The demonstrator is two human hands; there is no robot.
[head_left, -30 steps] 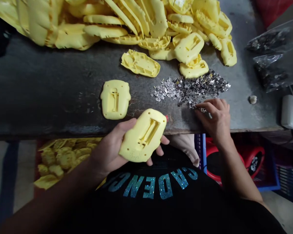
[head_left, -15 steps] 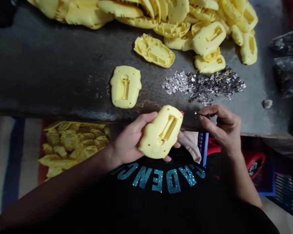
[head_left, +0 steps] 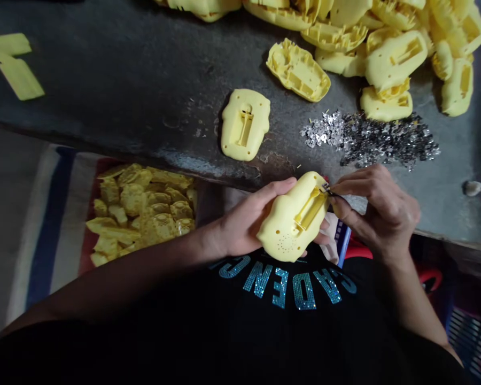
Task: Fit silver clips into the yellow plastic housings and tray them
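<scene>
My left hand (head_left: 250, 222) grips a yellow plastic casing (head_left: 282, 227) from its left side, the face with a battery slot and small holes turned up. At the casing's upper right, my right hand (head_left: 380, 206) pinches a small metal clip (head_left: 327, 188) between thumb and fingertips, right by the end of the slot. Whether the clip touches the plastic I cannot tell. On the table lies a second yellow casing (head_left: 246, 125), slot side up. A heap of small shiny metal clips (head_left: 388, 140) spreads beyond my right hand.
Yellow casing halves (head_left: 396, 59) are piled along the far side of the dark table (head_left: 124, 80). One half (head_left: 299, 72) lies open side up nearer me. Below the table edge at left sit several yellow parts (head_left: 144, 208). A whitish lump (head_left: 473, 187) rests at right.
My right hand has brought the metal clip leftward to the casing's slot end. My left hand still holds the casing. The view has shifted left.
</scene>
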